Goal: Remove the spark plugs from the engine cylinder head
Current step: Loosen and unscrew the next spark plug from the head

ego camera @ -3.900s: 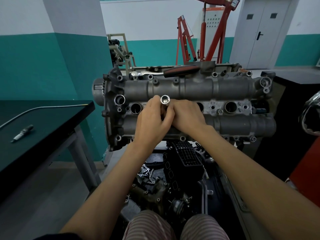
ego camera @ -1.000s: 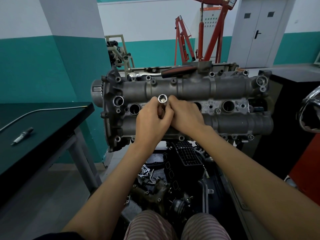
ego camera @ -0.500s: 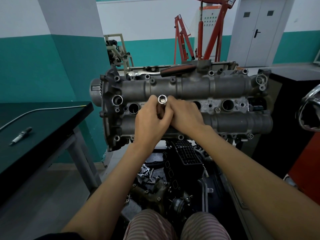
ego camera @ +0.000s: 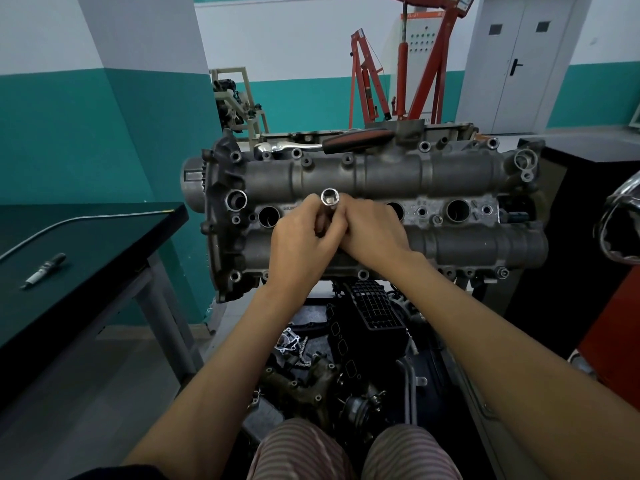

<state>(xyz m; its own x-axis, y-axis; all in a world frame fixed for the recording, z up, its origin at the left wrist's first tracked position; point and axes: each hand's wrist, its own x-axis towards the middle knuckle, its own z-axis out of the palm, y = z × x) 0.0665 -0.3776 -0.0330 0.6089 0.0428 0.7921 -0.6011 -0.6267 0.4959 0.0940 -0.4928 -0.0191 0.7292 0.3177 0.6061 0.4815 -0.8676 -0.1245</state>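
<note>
The grey cylinder head (ego camera: pixel 460 174) stands in front of me with a row of round plug wells along its middle. A shiny socket (ego camera: pixel 330 198) sticks up out of the second well from the left. My left hand (ego camera: pixel 301 240) and my right hand (ego camera: pixel 374 233) meet around it, the fingers of both curled on its shaft. The well below the hands is hidden. One removed spark plug (ego camera: pixel 44 270) lies on the dark table (ego camera: pixel 114 237) at the left.
A ratchet with a red-black handle (ego camera: pixel 332 143) rests on the top edge of the head. Open wells show at the left (ego camera: pixel 268 216) and right (ego camera: pixel 458 210). Loose engine parts (ego camera: pixel 346 358) lie on the floor below. A red engine crane (ego camera: pixel 401 64) stands behind.
Both hands stay wrapped around the socket at the same well, with only small finger shifts. The view has shifted slightly.
</note>
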